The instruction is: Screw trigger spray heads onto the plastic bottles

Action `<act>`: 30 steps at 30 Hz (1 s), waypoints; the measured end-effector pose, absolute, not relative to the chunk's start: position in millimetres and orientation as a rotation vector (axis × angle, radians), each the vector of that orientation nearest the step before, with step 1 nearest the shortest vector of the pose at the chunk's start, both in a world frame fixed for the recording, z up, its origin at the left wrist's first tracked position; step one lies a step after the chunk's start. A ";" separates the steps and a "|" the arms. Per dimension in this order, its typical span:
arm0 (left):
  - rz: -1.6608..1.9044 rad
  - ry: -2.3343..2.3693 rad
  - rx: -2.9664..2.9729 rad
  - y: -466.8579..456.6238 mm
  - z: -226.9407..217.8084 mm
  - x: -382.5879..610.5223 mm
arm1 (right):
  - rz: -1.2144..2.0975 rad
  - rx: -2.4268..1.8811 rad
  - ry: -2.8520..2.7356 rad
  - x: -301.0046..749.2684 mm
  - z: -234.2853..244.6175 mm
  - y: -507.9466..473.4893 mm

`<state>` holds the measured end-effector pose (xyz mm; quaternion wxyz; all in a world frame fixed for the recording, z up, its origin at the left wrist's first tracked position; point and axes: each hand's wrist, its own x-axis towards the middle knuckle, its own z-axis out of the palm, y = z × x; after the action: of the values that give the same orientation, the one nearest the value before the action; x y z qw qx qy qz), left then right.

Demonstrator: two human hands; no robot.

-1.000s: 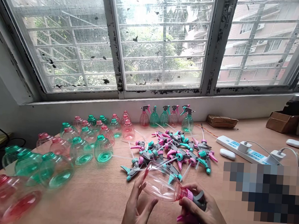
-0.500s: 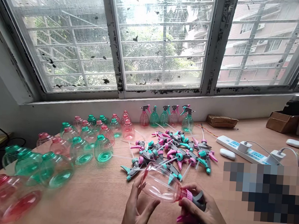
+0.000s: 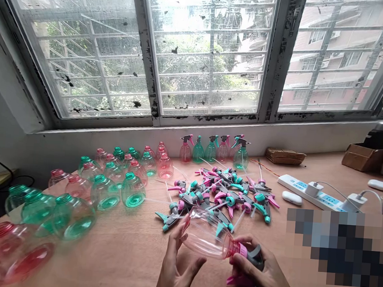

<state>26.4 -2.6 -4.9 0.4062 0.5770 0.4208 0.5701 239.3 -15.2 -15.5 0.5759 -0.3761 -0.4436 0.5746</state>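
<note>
A clear pink spray bottle (image 3: 206, 237) lies tilted between my hands, its base to the left and its neck to the right. My left hand (image 3: 178, 260) cups the base, fingers against the far side and the thumb near the lower side. Wrapped round the trigger sprayer (image 3: 255, 257) at the neck is my right hand (image 3: 258, 270); the pink collar (image 3: 242, 249) sits on the bottle's mouth, and a pink trigger (image 3: 239, 281) points down below the fingers. Just beyond the bottle is a pile of loose grey, pink and green trigger sprayers (image 3: 222, 193) with thin tubes.
Several open pink and green bottles (image 3: 134, 192) stand on the left of the wooden table (image 3: 121, 252). Several bottles with sprayers fitted (image 3: 210, 150) line the wall. At the right are a power strip (image 3: 325, 196), a white case (image 3: 291, 197) and a cardboard box (image 3: 363, 157).
My left fingers have shifted slightly round the bottle's base, and the bottle appears turned a little. My right hand keeps its hold on the trigger sprayer.
</note>
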 end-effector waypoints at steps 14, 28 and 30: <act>1.519 1.098 1.522 1.7 -12.4 23.7 | 1.322 -0.888 -1.032 239.2 -18.4 -14.4; 1.440 1.091 1.450 -2.8 -4.5 25.9 | 1.310 -0.900 -1.060 238.9 -15.3 -15.3; 1.443 1.103 1.471 -2.4 -4.5 25.4 | 1.312 -0.890 -1.058 238.8 -15.1 -15.4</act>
<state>25.4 -2.4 -4.5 0.3913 0.5793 0.4341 0.5683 238.8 -15.4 -15.1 0.5791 -0.3807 -0.4525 0.5611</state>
